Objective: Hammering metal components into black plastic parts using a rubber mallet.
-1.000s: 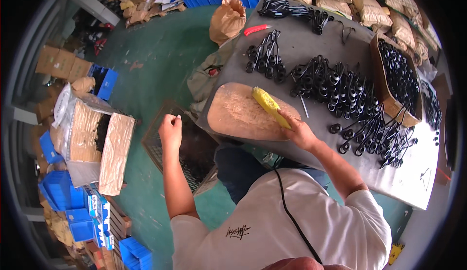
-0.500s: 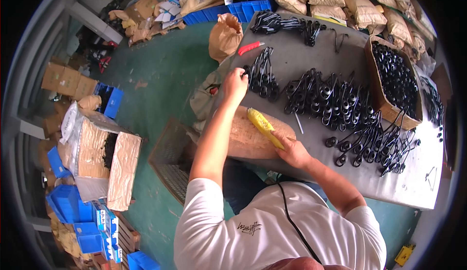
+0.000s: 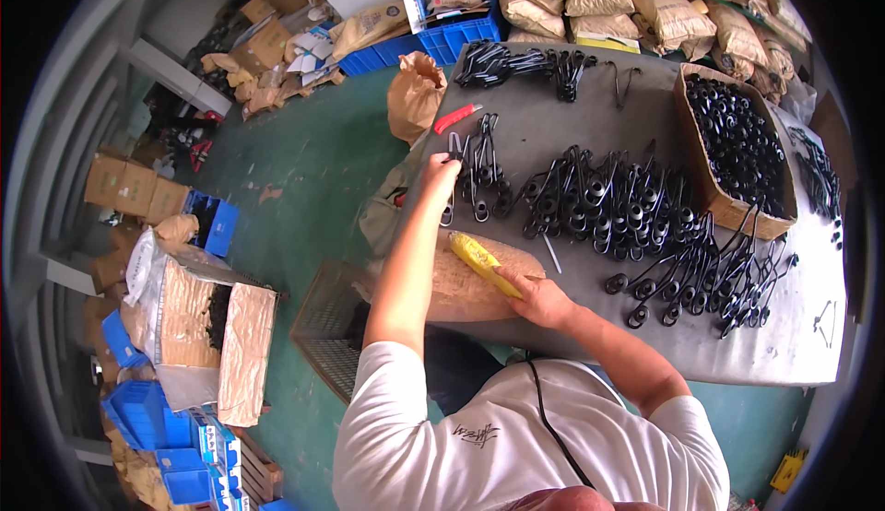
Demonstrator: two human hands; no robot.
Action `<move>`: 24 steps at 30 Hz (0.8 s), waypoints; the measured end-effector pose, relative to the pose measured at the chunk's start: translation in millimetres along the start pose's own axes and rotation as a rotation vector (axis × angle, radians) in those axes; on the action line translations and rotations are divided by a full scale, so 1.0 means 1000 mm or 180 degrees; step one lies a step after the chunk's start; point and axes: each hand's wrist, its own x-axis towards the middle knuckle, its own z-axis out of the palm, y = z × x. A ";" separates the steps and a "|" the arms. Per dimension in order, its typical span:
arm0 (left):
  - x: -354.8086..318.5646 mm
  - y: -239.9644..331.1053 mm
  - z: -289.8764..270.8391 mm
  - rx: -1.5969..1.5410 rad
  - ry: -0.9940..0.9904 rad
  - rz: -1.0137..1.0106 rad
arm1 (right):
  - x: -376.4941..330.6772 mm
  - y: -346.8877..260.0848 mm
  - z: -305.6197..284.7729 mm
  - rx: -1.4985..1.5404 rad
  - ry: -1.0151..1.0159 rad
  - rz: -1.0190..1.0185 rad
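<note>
My left hand [image 3: 440, 179] is closed around a black metal piece with long wire loops [image 3: 454, 144], at the left edge of the grey table. Right beside it lies a small group of similar black looped pieces [image 3: 483, 170]. My right hand [image 3: 544, 299] grips the lower end of a long yellow object [image 3: 479, 260], whose kind I cannot make out. Its far end points up and left, over a brown board-like surface [image 3: 461, 294] at the near table edge. Part of the piece in my left hand is hidden by the fingers.
Larger rows of black looped pieces [image 3: 608, 202] cover the table's middle, beside a cardboard box [image 3: 751, 214] full of black parts. A red cutter knife [image 3: 457, 118] lies near the left edge. An open paper bag [image 3: 412, 105] stands beyond it, and a mesh crate [image 3: 323, 331] below.
The view has shifted a little. My left hand has drawn a looped piece to the left, slightly apart from the small group. My right hand still holds the yellow object.
</note>
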 end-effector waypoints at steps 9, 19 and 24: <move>-0.145 0.016 -0.082 -0.2027 0.0206 -0.0148 | -0.015 0.007 0.006 0.1105 -0.0172 0.0284; -0.198 0.005 -0.095 0.0238 0.0436 0.0276 | 0.000 -0.111 -0.033 0.0879 0.1291 -0.0225; -0.193 0.009 -0.093 0.0765 0.0855 0.0974 | 0.049 -0.064 0.019 -0.0099 0.1371 -0.0814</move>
